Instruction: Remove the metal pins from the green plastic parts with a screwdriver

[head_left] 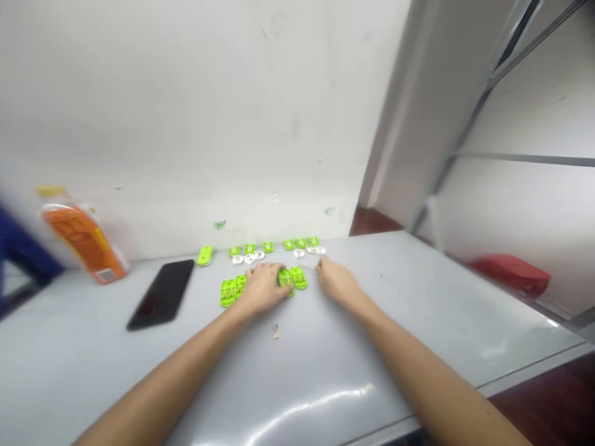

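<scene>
Left hand (263,286) lies palm-down, fingers spread over the flat lime-green plastic cases (292,279) on the grey table (418,297); right hand (335,282), just right of them, seems loosely curled, gripping nothing; black phone (162,293) lies well left

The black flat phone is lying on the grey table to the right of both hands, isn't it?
Not quite. The head view shows the black flat phone lying on the grey table to the left of both hands, beyond the left hand, not the right hand.
</scene>
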Demonstrator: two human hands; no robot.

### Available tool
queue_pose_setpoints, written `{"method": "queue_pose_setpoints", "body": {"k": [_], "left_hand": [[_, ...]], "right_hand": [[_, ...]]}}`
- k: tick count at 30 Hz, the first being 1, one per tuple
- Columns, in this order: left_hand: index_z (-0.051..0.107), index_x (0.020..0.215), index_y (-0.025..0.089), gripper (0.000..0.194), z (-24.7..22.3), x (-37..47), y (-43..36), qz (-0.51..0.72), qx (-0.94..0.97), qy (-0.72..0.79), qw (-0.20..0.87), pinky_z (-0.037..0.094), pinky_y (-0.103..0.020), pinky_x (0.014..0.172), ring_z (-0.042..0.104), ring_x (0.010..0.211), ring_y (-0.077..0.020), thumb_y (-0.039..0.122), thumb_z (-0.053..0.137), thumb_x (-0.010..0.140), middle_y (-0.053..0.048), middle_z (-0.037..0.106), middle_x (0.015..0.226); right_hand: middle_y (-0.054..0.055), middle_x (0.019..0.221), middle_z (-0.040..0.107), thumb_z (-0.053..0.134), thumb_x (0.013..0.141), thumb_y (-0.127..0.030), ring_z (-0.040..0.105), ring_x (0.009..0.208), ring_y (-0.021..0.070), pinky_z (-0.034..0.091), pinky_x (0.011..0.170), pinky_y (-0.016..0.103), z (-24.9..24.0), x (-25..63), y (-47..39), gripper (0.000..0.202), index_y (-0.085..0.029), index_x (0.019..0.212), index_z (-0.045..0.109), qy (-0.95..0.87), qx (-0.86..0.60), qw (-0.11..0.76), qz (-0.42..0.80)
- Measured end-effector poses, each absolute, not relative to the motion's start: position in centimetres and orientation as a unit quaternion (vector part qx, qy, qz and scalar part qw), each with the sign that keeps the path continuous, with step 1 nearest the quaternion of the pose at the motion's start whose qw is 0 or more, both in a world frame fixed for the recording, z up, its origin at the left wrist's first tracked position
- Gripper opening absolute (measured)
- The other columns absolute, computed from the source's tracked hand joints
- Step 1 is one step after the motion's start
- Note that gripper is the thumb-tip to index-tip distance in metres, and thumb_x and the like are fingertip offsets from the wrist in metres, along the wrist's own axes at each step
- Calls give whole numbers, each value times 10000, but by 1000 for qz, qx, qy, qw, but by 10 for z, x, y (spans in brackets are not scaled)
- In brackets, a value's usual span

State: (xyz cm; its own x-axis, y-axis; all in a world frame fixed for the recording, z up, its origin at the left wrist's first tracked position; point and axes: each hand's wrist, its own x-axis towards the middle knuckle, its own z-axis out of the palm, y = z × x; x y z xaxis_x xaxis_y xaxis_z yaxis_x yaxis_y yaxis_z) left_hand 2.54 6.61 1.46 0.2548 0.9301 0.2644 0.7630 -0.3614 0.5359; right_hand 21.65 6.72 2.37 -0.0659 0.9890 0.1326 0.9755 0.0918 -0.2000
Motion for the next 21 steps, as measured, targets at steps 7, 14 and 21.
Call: {"method": "queue_pose_setpoints", "body": {"k": [7, 14, 21], "left_hand": [[642, 1039, 198, 389, 17, 19, 68, 274, 789, 533, 137, 250, -472, 948, 434, 1122, -350, 412, 578, 721, -133, 615, 1114], [604, 1087, 240, 331, 32, -7, 30, 321, 793, 501, 127, 324, -400, 956, 457, 1120, -267, 369, 503, 800, -54, 601, 1149], [685, 913, 249, 213, 28, -25, 7, 405, 703, 539, 226, 454, -333, 816, 594, 923, -232, 345, 553, 776, -45, 670, 997]], "right_hand": [[139, 762, 653, 426, 843, -206, 619, 676, 254, 401, 558, 329, 28, 214, 51, 150, -156, 812, 564, -750, -656, 75, 37], [115, 1242, 532, 473, 826, -320, 473, 1154, 239, 369, 924, 360, 36, 207, 54, 440, -179, 1243, 451, -816, -559, 141, 44], [136, 1296, 478, 559, 746, -322, 393, 1219, 274, 288, 1010, 414, 23, 211, 72, 602, -156, 1307, 414, -869, -456, 157, 110]]}}
